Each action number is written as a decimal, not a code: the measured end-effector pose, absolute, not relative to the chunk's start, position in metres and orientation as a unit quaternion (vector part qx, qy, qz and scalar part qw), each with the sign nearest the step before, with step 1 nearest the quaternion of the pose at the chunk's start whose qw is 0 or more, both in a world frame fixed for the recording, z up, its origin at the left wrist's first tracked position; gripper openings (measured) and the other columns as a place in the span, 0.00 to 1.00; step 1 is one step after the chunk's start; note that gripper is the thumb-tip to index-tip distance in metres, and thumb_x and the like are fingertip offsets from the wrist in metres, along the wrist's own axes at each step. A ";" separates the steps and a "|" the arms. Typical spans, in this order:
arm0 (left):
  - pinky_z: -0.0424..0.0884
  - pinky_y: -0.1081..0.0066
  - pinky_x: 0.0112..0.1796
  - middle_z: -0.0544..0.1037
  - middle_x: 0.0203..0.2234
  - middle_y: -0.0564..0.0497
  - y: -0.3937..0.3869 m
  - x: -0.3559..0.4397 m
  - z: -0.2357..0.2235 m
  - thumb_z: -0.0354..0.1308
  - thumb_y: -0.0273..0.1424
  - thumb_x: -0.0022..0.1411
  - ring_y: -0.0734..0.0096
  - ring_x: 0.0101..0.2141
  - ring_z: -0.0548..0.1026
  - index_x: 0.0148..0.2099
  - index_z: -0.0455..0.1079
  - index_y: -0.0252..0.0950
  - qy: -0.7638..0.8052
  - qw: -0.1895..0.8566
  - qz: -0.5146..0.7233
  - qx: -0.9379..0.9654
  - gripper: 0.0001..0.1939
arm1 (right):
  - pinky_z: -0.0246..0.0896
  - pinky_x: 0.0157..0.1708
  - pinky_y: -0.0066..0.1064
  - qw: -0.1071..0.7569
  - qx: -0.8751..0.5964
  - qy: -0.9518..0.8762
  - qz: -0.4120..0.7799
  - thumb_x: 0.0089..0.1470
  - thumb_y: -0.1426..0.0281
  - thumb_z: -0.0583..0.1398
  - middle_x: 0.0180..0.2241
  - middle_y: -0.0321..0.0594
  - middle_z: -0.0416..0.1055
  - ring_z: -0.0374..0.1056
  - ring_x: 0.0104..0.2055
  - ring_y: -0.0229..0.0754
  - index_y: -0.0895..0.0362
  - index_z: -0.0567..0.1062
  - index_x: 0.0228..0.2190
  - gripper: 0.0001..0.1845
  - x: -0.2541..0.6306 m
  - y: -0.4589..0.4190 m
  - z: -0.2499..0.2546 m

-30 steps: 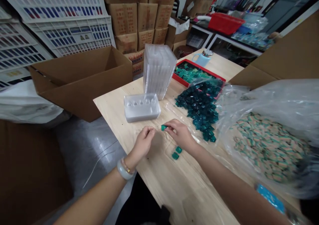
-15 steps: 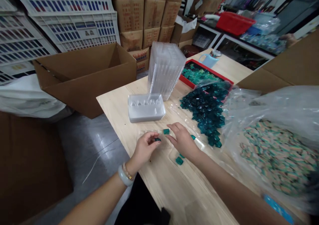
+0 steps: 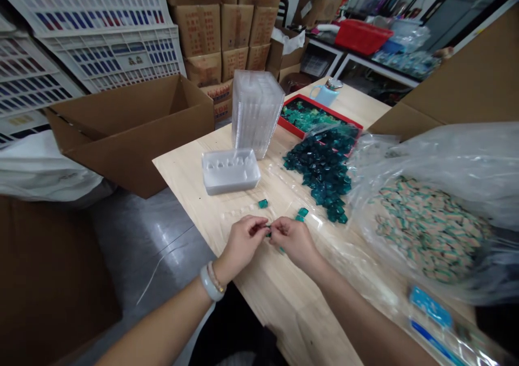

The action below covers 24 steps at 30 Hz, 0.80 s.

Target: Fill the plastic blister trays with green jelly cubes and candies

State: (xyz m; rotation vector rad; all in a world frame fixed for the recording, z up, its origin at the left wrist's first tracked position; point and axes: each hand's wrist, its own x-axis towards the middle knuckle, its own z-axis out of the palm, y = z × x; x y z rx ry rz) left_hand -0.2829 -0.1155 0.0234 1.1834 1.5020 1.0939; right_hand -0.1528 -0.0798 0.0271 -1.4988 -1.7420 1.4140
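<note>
2 hands [image 3: 242, 243] pinch 1 green piece [image 3: 268, 233].

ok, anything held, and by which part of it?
A small green piece, pinched where left hand and right hand meet; it's mostly covered, so the gripped part can't be told.
</note>
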 end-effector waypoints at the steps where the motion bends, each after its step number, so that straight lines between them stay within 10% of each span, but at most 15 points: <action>1: 0.67 0.71 0.34 0.73 0.30 0.49 -0.117 -0.283 0.025 0.54 0.26 0.49 0.71 0.32 0.70 0.36 0.71 0.35 0.600 0.417 0.432 0.529 0.09 | 0.53 0.17 0.24 0.215 -0.546 -0.634 0.505 0.41 0.69 0.53 0.14 0.33 0.63 0.59 0.17 0.34 0.58 0.66 0.18 0.06 -0.153 -0.081 0.028; 12: 0.61 0.75 0.20 0.65 0.14 0.55 -0.114 -0.290 0.029 0.52 0.36 0.53 0.79 0.15 0.62 0.24 0.63 0.32 0.549 0.631 0.430 0.340 0.12 | 0.60 0.31 0.29 0.308 -0.347 -0.708 0.532 0.49 0.70 0.55 0.31 0.38 0.64 0.64 0.31 0.37 0.55 0.69 0.34 0.07 -0.149 -0.078 0.033; 19: 0.61 0.62 0.42 0.70 0.38 0.46 -0.099 -0.322 0.023 0.52 0.26 0.53 0.63 0.41 0.65 0.41 0.68 0.34 0.667 0.196 0.299 0.654 0.12 | 0.54 0.38 0.36 0.168 -0.346 -0.899 0.209 0.49 0.73 0.56 0.32 0.42 0.65 0.59 0.38 0.44 0.56 0.72 0.35 0.09 -0.165 -0.023 0.023; 24: 0.61 0.63 0.41 0.70 0.34 0.48 -0.098 -0.327 0.005 0.50 0.24 0.55 0.64 0.39 0.64 0.40 0.67 0.35 0.661 0.148 0.217 0.703 0.10 | 0.52 0.38 0.35 0.083 -0.292 -0.942 0.143 0.49 0.70 0.57 0.33 0.42 0.65 0.57 0.39 0.43 0.54 0.72 0.38 0.11 -0.170 -0.008 0.007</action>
